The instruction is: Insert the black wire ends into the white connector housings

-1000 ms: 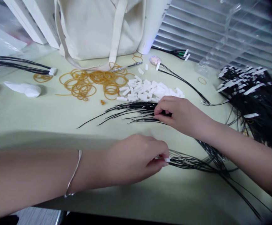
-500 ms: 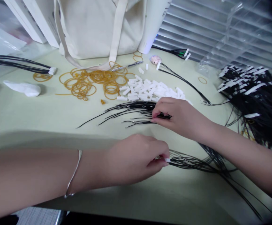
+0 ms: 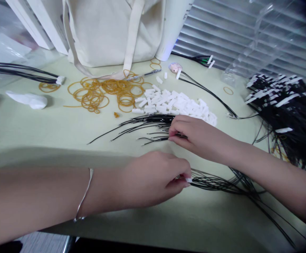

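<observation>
My left hand (image 3: 155, 179) is closed in a pinch on a small white connector housing (image 3: 188, 180). A bundle of thin black wires (image 3: 216, 184) runs from it to the right; the rest of the housing is hidden by my fingers. Farther back, my right hand (image 3: 192, 131) has thumb and fingertips together over loose black wires (image 3: 145, 121) with small metal ends pointing left. It pinches at the nearer wires of this group, though my fingers hide how many. Behind these wires lies a pile of white connector housings (image 3: 179, 102).
Tangled yellow rubber bands (image 3: 102, 89) lie left of the pile, with a pen (image 3: 144, 75) behind. A cream cloth bag (image 3: 110, 35) stands at the back. Far right is a heap of black wires (image 3: 287, 119) with white connectors. A crumpled white piece (image 3: 27, 100) sits at left.
My right hand has shifted slightly left and nearer along the loose wires. My left hand keeps its hold on the white connector housing almost unmoved.
</observation>
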